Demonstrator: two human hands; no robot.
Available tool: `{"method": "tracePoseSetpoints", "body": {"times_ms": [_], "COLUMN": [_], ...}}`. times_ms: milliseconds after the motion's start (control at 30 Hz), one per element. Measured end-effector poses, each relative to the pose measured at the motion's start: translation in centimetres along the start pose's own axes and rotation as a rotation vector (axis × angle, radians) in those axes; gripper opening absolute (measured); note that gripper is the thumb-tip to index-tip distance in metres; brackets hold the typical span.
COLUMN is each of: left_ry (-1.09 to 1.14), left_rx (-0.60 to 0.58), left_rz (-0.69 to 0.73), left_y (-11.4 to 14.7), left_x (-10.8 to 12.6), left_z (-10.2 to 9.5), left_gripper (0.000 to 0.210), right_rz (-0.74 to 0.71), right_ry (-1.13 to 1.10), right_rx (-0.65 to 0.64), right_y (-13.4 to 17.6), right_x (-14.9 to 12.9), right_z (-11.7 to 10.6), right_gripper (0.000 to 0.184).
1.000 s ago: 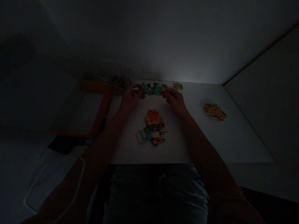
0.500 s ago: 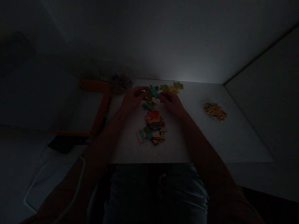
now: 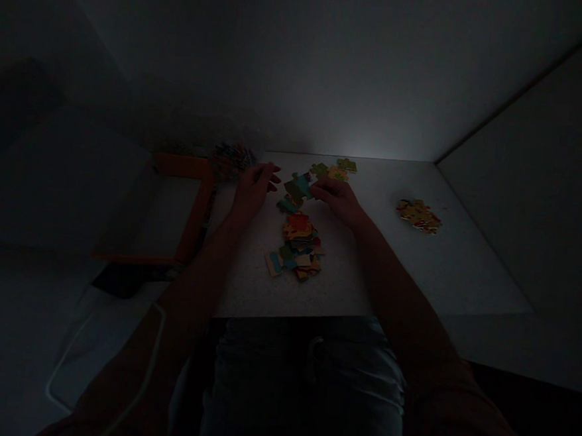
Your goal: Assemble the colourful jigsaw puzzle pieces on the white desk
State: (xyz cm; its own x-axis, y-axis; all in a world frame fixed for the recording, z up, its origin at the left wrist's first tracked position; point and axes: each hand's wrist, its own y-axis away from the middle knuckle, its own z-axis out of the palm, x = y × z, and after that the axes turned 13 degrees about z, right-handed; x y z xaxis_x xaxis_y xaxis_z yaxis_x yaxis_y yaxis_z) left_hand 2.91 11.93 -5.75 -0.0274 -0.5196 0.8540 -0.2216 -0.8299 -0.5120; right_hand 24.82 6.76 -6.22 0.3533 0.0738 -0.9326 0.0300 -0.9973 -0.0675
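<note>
Between my hands is a green and teal jigsaw puzzle piece (image 3: 298, 186). My right hand (image 3: 336, 196) pinches it at its right side. To the left of it, my left hand (image 3: 256, 184) is off the piece, its fingers apart and holding nothing. A dark green puzzle piece (image 3: 288, 205) lies just below the held one. Closer to me is a loose pile of puzzle pieces (image 3: 300, 228) in red, yellow, blue and green. Beyond my right hand, green and yellow pieces (image 3: 338, 174) lie near the table's far edge.
On the right side of the white table (image 3: 367, 263) sits a heap of yellowish puzzle pieces (image 3: 419, 216). An orange-edged open box (image 3: 199, 215) stands at the left, with a bag of colourful bits (image 3: 230, 160) behind it. A wall rises at the back.
My left hand has let go of the puzzle piece and drawn back slightly to the left. The piece stays in my right hand, a little lower than before.
</note>
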Motion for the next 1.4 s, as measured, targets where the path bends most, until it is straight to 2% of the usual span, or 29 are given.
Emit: {"method": "tracePoseSetpoints", "body": {"times_ms": [67,233,333,433,533,733,900,1133,1300,1400], "left_ry": [-0.009,-0.038,-0.054,-0.069,-0.084,-0.095,-0.076,-0.081,-0.072,-0.034], "left_rx": [0.037,0.037,0.013,0.004,0.005,-0.012,-0.009,-0.01,0.0,0.017], "left_rz": [0.005,0.022,0.037,0.032,0.011,0.012,0.03,0.025,0.015,0.026], "left_y": [-0.1,0.0,0.2,0.2,0.1,0.1,0.2,0.3,0.2,0.2], "left_x": [-0.3,-0.4,0.0,0.2,0.2,0.4,0.3,0.3,0.4,0.2], "left_z": [0.0,0.1,0.1,0.2,0.3,0.2,0.2,0.2,0.3,0.3], "left_gripper": [0.037,0.031,0.029,0.028,0.026,0.026,0.026,0.028,0.034,0.04], "right_rz": [0.001,0.018,0.155,0.296,0.323,0.338,0.291,0.286,0.244,0.129], "right_ry": [0.097,0.364,0.629,0.804,0.869,0.865,0.836,0.801,0.793,0.793], "right_rx": [0.037,0.471,0.608,0.605,0.612,0.634,0.58,0.572,0.553,0.576], "right_y": [-0.2,-0.9,-0.9,-0.9,-1.1,-1.4,-1.5,-1.8,-1.7,-1.0], "right_x": [0.4,2.8,3.8,4.0,3.9,4.0,4.0,4.8,4.5,3.0], "right_z": [-0.4,-2.6,-3.6,-3.7,-3.3,-3.1,-3.4,-3.8,-3.8,-3.6], "right_gripper": [0.029,0.034,0.044,0.057,0.064,0.059,0.053,0.066,0.066,0.069]}}
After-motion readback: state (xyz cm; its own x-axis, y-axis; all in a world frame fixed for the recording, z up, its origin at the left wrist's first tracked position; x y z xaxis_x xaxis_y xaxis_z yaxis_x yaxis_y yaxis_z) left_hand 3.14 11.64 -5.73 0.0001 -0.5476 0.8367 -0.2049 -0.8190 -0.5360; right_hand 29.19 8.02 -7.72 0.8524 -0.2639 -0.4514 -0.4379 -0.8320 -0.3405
